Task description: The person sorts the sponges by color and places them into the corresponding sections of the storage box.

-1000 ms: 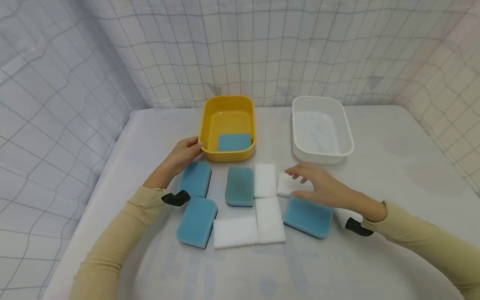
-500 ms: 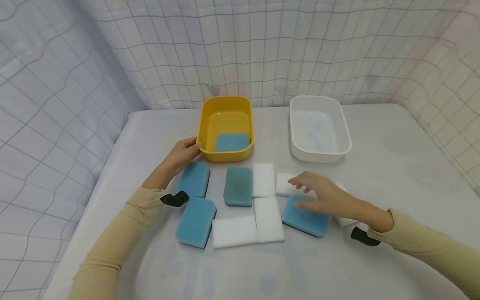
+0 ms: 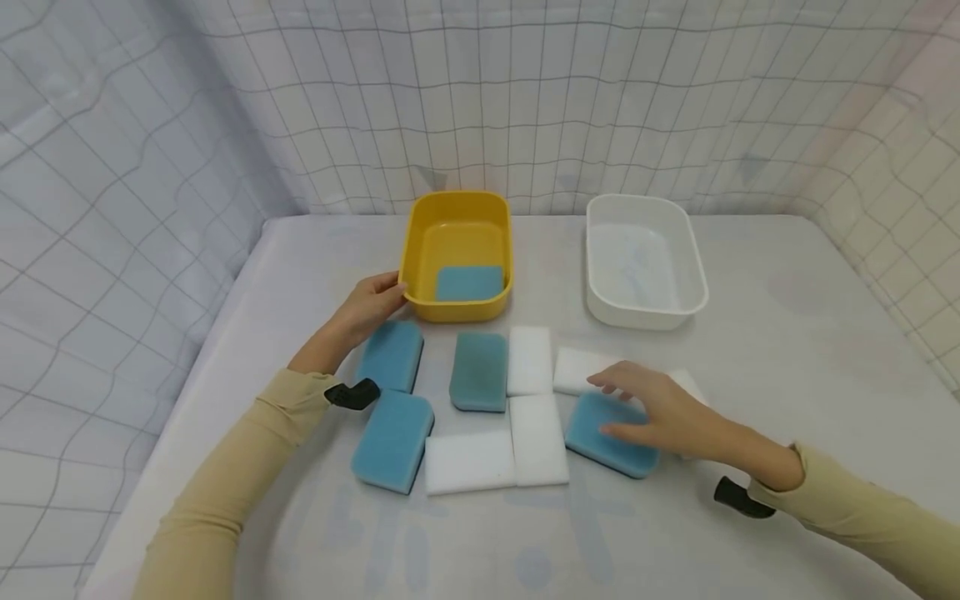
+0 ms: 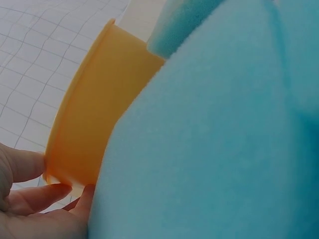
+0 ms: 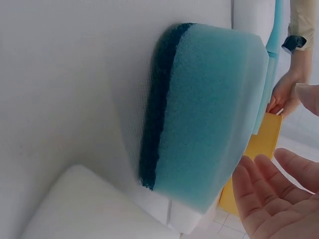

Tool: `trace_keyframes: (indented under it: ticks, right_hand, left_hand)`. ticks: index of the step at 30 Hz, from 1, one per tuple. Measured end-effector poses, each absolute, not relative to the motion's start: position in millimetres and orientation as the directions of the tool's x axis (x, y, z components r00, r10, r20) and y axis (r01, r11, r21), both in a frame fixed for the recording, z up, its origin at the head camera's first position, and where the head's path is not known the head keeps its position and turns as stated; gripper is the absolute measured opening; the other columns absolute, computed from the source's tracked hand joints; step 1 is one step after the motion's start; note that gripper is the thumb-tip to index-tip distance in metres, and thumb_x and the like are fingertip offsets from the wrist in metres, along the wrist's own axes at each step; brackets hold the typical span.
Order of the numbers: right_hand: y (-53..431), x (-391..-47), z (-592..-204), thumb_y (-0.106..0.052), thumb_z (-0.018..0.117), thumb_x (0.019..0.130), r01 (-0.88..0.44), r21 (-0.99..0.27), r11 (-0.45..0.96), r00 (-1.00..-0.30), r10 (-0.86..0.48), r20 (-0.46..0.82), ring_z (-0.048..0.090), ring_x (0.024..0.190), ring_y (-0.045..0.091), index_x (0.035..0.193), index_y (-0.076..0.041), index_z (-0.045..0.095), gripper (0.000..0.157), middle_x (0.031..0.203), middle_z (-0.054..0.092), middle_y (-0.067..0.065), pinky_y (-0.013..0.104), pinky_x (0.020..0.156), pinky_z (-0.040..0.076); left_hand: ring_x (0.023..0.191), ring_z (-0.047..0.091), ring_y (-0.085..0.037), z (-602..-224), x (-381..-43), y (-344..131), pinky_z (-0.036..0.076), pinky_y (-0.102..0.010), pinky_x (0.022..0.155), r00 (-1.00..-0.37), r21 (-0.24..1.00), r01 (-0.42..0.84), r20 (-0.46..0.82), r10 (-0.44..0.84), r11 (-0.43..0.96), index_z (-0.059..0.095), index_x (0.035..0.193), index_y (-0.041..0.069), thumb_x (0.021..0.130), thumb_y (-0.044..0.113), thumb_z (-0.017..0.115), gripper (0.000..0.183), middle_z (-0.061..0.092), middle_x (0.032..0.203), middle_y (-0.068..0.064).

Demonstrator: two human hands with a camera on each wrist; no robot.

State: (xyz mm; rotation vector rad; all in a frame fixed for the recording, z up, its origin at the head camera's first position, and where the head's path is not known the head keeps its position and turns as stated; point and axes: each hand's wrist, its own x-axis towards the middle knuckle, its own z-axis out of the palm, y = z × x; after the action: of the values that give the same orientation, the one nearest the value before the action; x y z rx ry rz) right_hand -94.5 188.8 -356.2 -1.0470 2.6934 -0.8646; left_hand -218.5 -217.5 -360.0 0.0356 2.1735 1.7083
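Note:
My left hand [image 3: 369, 308] holds the near left corner of a yellow plastic tub [image 3: 459, 312], thumb at the rim and fingers against the outer wall. Inside the tub lies a blue sponge [image 3: 469, 284]. My right hand [image 3: 660, 412] is spread just above another blue sponge [image 3: 603, 433], which has a dark scouring layer underneath; nothing is between its fingers. In the right wrist view this sponge [image 5: 209, 109] lies beside the fingertips [image 5: 242, 172]. A white sponge [image 3: 581, 369] lies just beyond it, partly behind the hand.
Left of centre lie two blue sponges [image 3: 393, 442] and a greener one [image 3: 478, 372]. White sponges [image 3: 470, 462] lie in the middle, with another [image 3: 688, 383] partly behind the right hand. A white tub [image 3: 645, 317] stands at the back right, before a gridded curtain [image 3: 525, 100].
My right hand has moved back toward me and slightly right, from over the white sponge to over the blue one. The left hand keeps its hold on the yellow tub.

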Motion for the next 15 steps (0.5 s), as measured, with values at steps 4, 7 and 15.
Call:
trace_keyframes:
  ticks: [4,7,15]
  right_hand:
    - [188.8,-90.7,-359.1,-0.024,0.077,0.076,-0.604,-0.518,0.605,-0.742,-0.664,0.089,0.059,0.103,0.016,0.127,-0.006,0.054,0.058,0.119,0.06,0.003,0.032,0.085,0.052]
    - [188.0,-86.9,-360.8,-0.027,0.079,0.073,-0.614,-0.469,0.635,-0.74,-0.67,0.062,0.055,0.11,0.016,0.128,-0.007,0.054,0.063,0.124,0.057,0.002,0.035,0.089,0.051]
    - [187.1,-79.2,-360.2,-0.035,0.084,0.065,-0.608,-0.409,0.68,-0.734,-0.678,-0.037,0.048,0.117,0.016,0.133,-0.013,0.051,0.079,0.132,0.046,0.002,0.036,0.092,0.049]
  left_hand:
    - [0.144,0.024,-0.023,-361.6,-218.3,-218.1,0.024,-0.038,0.117,-0.929,0.943,-0.21,-0.274,0.247,0.256,0.019,0.15,0.006,0.102,0.018,0.035,0.051,0.021,0.157,-0.01]
    - [0.144,0.025,-0.023,-361.7,-217.9,-217.8,0.024,-0.039,0.116,-0.929,0.943,-0.207,-0.273,0.248,0.261,0.02,0.15,0.006,0.102,0.017,0.035,0.051,0.022,0.156,-0.01]
    - [0.144,0.025,-0.023,-360.0,-218.3,-216.8,0.024,-0.039,0.116,-0.931,0.939,-0.212,-0.278,0.237,0.271,0.02,0.15,0.007,0.102,0.018,0.035,0.051,0.023,0.156,-0.01]
